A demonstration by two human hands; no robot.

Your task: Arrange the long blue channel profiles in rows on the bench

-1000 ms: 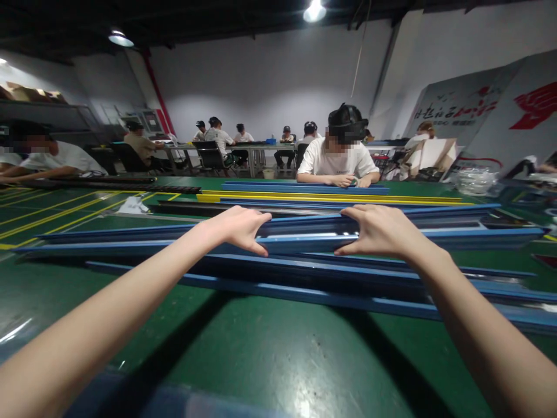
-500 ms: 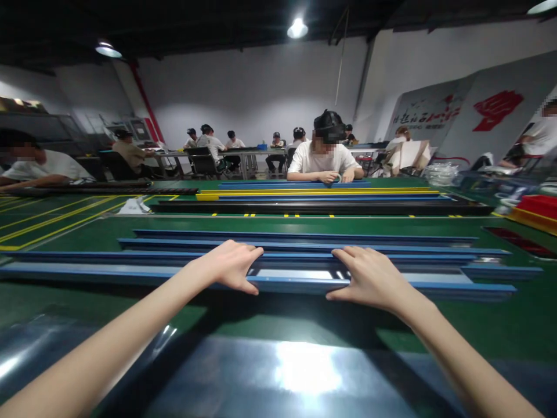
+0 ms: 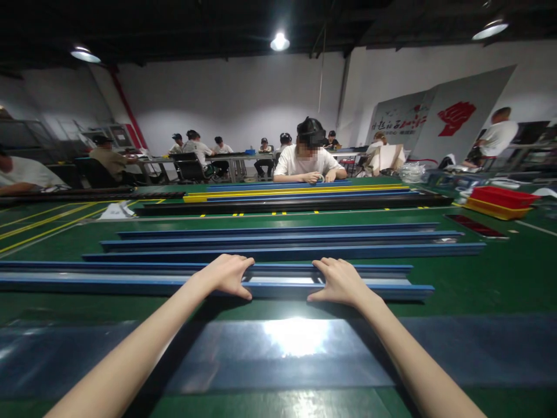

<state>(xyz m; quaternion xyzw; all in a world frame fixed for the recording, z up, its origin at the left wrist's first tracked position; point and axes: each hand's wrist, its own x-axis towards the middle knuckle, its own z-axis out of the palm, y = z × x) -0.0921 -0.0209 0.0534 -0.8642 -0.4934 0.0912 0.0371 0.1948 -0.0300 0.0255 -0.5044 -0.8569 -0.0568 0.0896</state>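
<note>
A long blue U-shaped channel [image 3: 281,291] with a pale inner floor lies across the green table in front of me. My left hand [image 3: 228,276] is closed across its width, thumb on the near wall and fingers over the far wall. In the same way my right hand [image 3: 339,283] grips it a short way to the right. Between me and the channel, a clear glossy plastic sheet [image 3: 209,354] reflects the lamp. Behind the held channel, three more blue channels [image 3: 282,253] lie roughly parallel to it.
Farther back are a black profile [image 3: 304,206] and a yellow one [image 3: 261,193]. A folded white paper [image 3: 116,210] stands left; a phone [image 3: 476,226] and a red tray [image 3: 500,198] are right. A co-worker [image 3: 311,157] sits opposite.
The held channel has come toward me and somewhat left, with both hands still on it, widening the gap to the channels behind. The camera view has also turned slightly right.
</note>
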